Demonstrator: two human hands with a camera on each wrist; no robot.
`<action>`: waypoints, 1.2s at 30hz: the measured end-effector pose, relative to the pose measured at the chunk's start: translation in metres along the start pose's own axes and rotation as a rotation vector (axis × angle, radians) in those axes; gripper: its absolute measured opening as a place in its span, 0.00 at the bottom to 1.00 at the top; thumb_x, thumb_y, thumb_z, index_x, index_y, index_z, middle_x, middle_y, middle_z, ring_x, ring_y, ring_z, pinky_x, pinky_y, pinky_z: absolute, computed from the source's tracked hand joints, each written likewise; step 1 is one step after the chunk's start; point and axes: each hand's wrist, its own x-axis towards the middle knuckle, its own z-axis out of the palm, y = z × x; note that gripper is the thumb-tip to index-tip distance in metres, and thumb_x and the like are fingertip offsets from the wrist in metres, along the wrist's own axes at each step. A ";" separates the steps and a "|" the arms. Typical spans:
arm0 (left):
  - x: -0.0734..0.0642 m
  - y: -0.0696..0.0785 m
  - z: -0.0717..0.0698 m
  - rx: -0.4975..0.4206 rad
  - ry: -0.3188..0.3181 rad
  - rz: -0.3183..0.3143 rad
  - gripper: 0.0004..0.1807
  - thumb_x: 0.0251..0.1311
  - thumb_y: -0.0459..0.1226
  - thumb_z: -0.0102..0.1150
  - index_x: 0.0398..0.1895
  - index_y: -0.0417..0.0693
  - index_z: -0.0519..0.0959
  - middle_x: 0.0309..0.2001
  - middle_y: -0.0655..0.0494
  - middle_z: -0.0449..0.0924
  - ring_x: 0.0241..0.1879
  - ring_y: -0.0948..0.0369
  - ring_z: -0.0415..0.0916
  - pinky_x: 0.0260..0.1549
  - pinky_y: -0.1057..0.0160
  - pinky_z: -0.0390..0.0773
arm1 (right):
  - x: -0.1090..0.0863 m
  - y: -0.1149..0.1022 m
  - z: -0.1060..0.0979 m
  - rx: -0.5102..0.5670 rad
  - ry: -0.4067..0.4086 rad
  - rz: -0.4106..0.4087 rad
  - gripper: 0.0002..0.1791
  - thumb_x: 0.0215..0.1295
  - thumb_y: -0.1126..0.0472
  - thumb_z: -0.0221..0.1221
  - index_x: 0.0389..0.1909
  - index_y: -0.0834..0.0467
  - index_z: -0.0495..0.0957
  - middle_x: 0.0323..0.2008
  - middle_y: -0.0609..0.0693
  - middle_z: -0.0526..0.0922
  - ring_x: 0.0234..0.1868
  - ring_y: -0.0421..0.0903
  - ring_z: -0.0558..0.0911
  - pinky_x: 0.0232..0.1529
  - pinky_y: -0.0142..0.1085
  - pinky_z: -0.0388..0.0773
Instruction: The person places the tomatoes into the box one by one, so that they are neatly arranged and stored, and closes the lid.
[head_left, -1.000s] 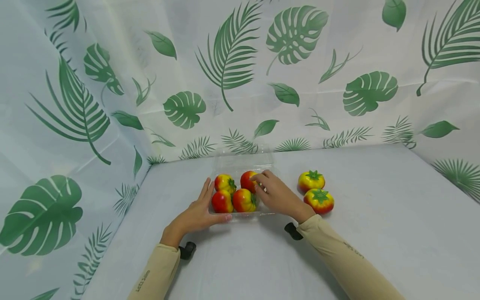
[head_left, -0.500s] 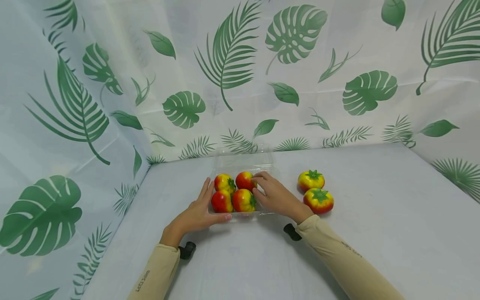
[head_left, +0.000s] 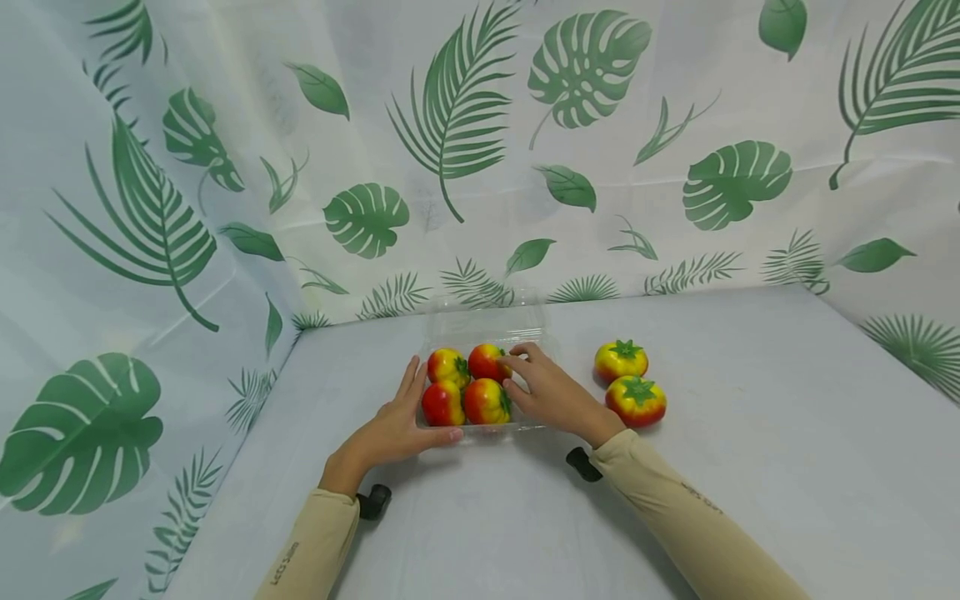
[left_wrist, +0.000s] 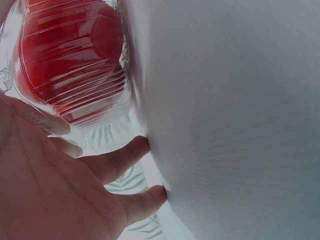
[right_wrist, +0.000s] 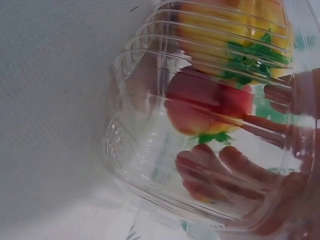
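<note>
A clear plastic clamshell box [head_left: 531,427] holds several red-and-yellow tomatoes with green tops, including a back right tomato [head_left: 486,362] and a front right tomato [head_left: 483,402]. My left hand [head_left: 386,429] steadies the box's front left corner, its thumb straight along the front and its fingers along the left side. In the left wrist view, two fingertips [left_wrist: 142,143] touch the tabletop beside the box. Inside the box's right part, my right hand [head_left: 553,390] has its fingers extended. One finger [right_wrist: 260,125] touches the back right tomato in the right wrist view.
The box's lid [head_left: 487,323] stands open behind it, near the leaf-printed curtain [head_left: 480,125]. Two more tomatoes, a rear one [head_left: 621,361] and a front one [head_left: 636,402], sit to the right of the box on the white tabletop [head_left: 750,417].
The back right tomato has shifted left, closer to its neighbour, with my right hand's fingers moving slightly left beside it. My left hand has stayed in place.
</note>
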 end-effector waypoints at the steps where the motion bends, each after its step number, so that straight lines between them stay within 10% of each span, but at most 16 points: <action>1: 0.000 0.000 0.000 0.000 0.000 0.000 0.70 0.58 0.68 0.70 0.90 0.56 0.34 0.88 0.58 0.23 0.80 0.31 0.51 0.69 0.22 0.57 | 0.000 0.000 0.000 -0.001 0.001 0.000 0.23 0.81 0.61 0.58 0.71 0.65 0.75 0.67 0.66 0.71 0.64 0.61 0.78 0.67 0.53 0.77; 24: 0.000 -0.001 0.001 0.012 0.000 0.001 0.72 0.56 0.70 0.69 0.90 0.57 0.33 0.88 0.57 0.21 0.79 0.32 0.52 0.70 0.24 0.57 | -0.006 0.005 -0.044 0.006 0.151 0.016 0.22 0.80 0.61 0.59 0.68 0.67 0.76 0.67 0.68 0.72 0.64 0.67 0.77 0.67 0.60 0.76; 36: 0.001 -0.001 0.002 0.011 0.004 -0.015 0.70 0.57 0.68 0.70 0.90 0.58 0.34 0.88 0.57 0.23 0.80 0.34 0.51 0.69 0.24 0.59 | -0.007 0.013 -0.045 -0.029 0.044 0.036 0.14 0.79 0.63 0.60 0.57 0.66 0.84 0.52 0.58 0.86 0.54 0.57 0.83 0.59 0.53 0.83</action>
